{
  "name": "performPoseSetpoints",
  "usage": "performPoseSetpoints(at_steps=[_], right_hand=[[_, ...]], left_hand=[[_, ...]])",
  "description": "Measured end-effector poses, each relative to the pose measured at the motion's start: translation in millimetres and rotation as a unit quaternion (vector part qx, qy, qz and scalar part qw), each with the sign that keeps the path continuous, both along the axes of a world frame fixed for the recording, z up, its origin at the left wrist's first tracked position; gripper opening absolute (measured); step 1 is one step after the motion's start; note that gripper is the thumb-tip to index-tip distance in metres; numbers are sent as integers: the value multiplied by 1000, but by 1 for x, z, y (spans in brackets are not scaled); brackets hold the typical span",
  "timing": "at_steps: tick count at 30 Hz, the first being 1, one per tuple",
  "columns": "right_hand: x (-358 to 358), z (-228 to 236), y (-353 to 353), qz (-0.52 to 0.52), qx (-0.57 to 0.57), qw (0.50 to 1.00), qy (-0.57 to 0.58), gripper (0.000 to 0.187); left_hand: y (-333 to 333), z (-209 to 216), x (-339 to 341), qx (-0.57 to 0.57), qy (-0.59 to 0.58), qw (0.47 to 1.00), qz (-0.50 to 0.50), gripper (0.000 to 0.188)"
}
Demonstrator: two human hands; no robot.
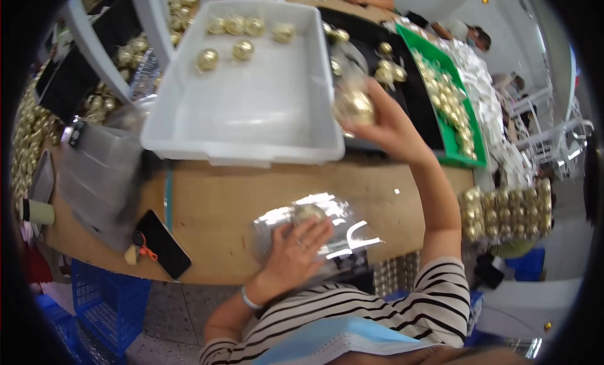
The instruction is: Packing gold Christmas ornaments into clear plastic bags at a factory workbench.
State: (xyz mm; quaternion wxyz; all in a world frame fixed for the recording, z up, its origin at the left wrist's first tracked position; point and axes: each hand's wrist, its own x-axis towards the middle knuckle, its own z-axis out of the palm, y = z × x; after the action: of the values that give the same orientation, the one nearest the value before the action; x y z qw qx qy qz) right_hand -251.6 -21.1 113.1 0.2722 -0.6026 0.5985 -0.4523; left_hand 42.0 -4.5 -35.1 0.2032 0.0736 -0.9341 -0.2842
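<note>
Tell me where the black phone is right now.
In the head view, the phone lies at the table's near-left edge, left of the left hand, beside an orange-tagged key fob.
</note>
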Motion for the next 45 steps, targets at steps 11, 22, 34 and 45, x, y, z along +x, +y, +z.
performPoseSetpoints(at_steps=[11, 22, 34, 45], right_hand=[[26, -134, 224, -147, 207, 937, -240, 54], [52, -143, 151, 111, 175, 961, -181, 55], [69, -148, 134, 56, 204, 924, -319, 63], [53, -148, 142, 138, 60, 982, -111, 52]], left_hand=[[-10, 4, -9, 18, 29, 999, 39, 79], [4, 9, -7, 54, 34, 998, 16, 81], [11, 12, -14, 14, 19, 999, 25, 80], [7, 6, -11, -34, 31, 999, 2, 74]])
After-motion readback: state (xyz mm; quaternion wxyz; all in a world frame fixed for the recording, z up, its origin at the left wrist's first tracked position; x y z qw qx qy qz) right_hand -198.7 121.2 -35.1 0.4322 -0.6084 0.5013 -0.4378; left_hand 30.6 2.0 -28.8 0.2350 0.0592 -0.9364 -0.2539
